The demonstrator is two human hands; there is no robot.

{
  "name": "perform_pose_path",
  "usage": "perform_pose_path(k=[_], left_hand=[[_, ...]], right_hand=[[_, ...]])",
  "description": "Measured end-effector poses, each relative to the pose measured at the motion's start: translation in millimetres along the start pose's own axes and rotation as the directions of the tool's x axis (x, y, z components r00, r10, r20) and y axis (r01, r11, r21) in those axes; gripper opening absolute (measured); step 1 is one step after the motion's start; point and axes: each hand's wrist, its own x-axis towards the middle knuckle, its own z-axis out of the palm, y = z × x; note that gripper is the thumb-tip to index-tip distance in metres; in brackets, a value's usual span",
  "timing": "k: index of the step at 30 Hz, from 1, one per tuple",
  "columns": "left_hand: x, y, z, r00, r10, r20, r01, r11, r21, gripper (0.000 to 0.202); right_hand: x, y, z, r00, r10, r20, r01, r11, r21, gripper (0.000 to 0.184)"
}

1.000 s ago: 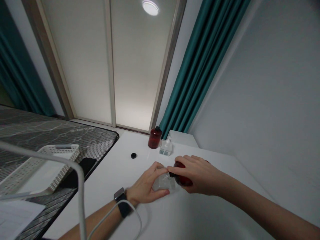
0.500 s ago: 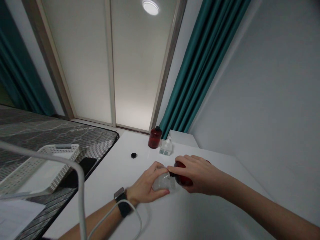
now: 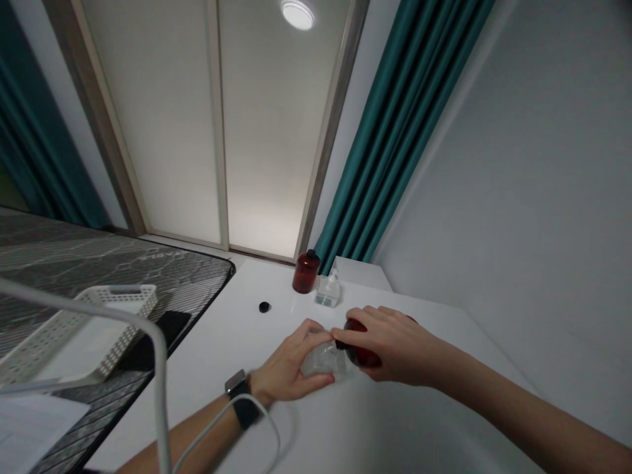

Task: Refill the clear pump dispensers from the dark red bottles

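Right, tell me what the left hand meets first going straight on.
Probably the dark red bottle in the right hand, just past the clear bottle that the left hand holds; depth is unclear.

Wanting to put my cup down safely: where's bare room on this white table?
Bare white tabletop lies left of the black cap and below the right hand. It's crowded where the left hand holds a clear bottle to a dark red bottle, and beside the far red bottle.
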Motion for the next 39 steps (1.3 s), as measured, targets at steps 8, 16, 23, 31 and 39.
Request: perform_pose_path(k=[8,16,23,31,39], left_hand=[[0.3,0.6,-0.3,1.0,-0.001,-0.001,0.001,1.0,-0.002,0.062],[0.5,0.3,0.9,1.0,-0.006,-0.01,0.006,1.0,-0.005,0.061],[1.2,2.1,0.3,1.0,-0.029,-0.005,0.029,1.0,0.008,0.061],[0.5,0.6,0.7,1.0,-0.011,-0.015,0.011,1.0,0.007,0.061],[0.5,0.0,1.1,1.0,-0.004,-0.012,0.004,1.0,0.004,0.062]], right_hand=[[-0.4,-0.4,-0.5,1.0,0.002,-0.01,-0.002,1.0,0.0,0.058],[-0.6,0.3,0.2,1.0,-0.007,-0.015,0.006,1.0,-0.004,0.059],[-0.3,-0.8,-2.0,1.0,-0.001,-0.007,0.001,1.0,-0.004,0.057],[-0.1,-0.5,-2.3,1.0,0.0,-0.003,0.0,1.0,-0.003,0.06],[0.1,-0.2,-1.6,1.0,-0.008,-0.014,0.007,1.0,-0.016,0.059]])
